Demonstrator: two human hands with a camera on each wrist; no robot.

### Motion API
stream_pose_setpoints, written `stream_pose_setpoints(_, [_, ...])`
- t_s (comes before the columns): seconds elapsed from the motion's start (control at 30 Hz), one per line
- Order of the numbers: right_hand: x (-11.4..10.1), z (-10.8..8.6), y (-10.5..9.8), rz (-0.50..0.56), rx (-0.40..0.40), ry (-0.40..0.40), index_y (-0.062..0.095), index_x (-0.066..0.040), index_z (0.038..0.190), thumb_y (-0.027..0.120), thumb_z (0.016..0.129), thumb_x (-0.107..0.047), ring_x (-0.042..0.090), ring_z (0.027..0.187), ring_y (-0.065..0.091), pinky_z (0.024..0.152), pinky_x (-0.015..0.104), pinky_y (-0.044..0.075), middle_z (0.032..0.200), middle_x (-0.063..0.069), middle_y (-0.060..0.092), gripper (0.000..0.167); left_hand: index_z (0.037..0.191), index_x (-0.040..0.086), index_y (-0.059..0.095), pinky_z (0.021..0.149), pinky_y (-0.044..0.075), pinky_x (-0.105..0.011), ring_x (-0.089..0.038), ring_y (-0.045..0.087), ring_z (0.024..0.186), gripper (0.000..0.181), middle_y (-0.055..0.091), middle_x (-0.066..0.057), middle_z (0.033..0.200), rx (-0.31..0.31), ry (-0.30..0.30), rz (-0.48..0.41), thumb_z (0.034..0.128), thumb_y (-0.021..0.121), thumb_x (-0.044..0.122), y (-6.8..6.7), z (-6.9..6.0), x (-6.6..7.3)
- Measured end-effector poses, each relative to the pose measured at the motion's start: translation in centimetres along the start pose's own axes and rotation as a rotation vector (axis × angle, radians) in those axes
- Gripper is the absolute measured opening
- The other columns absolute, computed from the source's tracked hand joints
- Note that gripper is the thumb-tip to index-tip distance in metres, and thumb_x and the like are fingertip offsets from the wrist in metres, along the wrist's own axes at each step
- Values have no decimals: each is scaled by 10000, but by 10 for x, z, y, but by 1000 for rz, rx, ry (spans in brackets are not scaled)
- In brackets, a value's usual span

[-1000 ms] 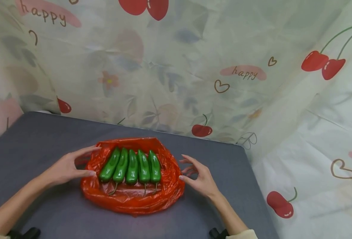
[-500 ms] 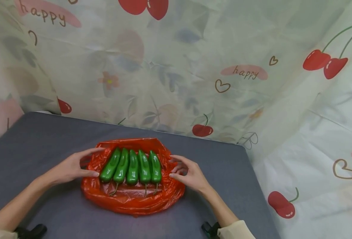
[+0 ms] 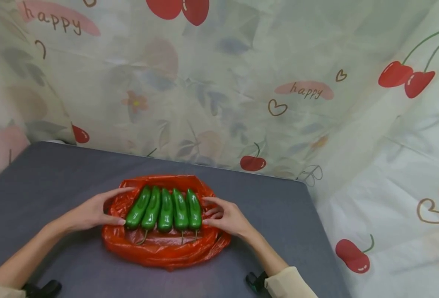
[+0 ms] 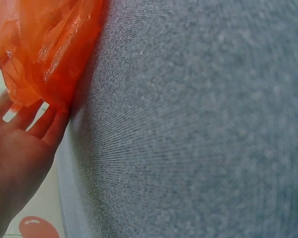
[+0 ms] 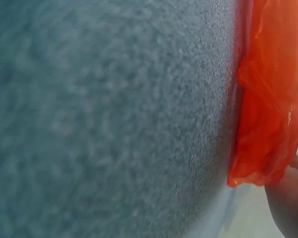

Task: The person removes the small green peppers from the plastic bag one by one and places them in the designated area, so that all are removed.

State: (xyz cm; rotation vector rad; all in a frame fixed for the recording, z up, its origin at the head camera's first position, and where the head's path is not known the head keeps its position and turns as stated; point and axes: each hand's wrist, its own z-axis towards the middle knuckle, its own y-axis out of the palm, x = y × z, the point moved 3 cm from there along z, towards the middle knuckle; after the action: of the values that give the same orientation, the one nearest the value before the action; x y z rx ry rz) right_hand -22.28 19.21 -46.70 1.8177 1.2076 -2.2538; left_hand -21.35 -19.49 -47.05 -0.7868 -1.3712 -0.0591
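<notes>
Several glossy green peppers (image 3: 166,210) lie side by side in a red plastic bag (image 3: 171,257), whose rim is rolled down around them. At the bag's left side is my left hand (image 3: 89,212), its thumb near the leftmost pepper and its fingers over the crumpled rim. The left wrist view shows those fingers (image 4: 48,126) extended against the outside of the bag (image 4: 64,54). My right hand (image 3: 228,217) reaches over the right rim, thumb and index apart beside the rightmost pepper. In the right wrist view the bag (image 5: 270,114) hides most of that hand's fingers.
A dark grey cloth-covered table (image 3: 66,165) lies under the bag. Behind it and to the right hangs a pale printed curtain (image 3: 212,62) with cherries and hearts. Black straps (image 3: 256,282) show near both sleeves.
My right hand has moved left, from outside the bag to over its rim beside the peppers. The left hand has shifted slightly right. Bag and peppers keep nearly the same place.
</notes>
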Motion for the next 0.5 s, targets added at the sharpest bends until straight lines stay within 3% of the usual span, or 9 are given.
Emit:
stream_pose_setpoints(0.17, [-2, 4, 4, 2, -47, 1, 497, -23, 1438, 786, 858, -89, 385, 1042, 650, 883, 508, 520, 1286, 204, 616, 651, 1541, 120, 335, 857, 502, -250, -328, 517, 1201, 850, 414, -266, 1462, -38, -21, -8, 845, 807, 243, 1, 0, -2])
stream_pose_setpoints(0.37, [-1, 8, 7, -76, -70, 28, 534, -185, 1434, 807, 855, -230, 193, 989, 671, 851, 330, 546, 1264, 36, 635, 641, 1545, 115, 322, 866, 486, -243, -341, 495, 1209, 865, 417, -270, 1453, -57, -25, -1, 841, 808, 245, 1, 0, -3])
stream_pose_setpoints(0.5, [-1, 10, 9, -135, -98, 13, 537, -222, 1435, 811, 848, -290, 131, 957, 660, 819, 252, 538, 1190, -5, 651, 652, 1551, 118, 308, 872, 482, -243, -277, 504, 1203, 865, 410, -263, 1458, -73, -30, -17, 848, 801, 229, 2, 0, -3])
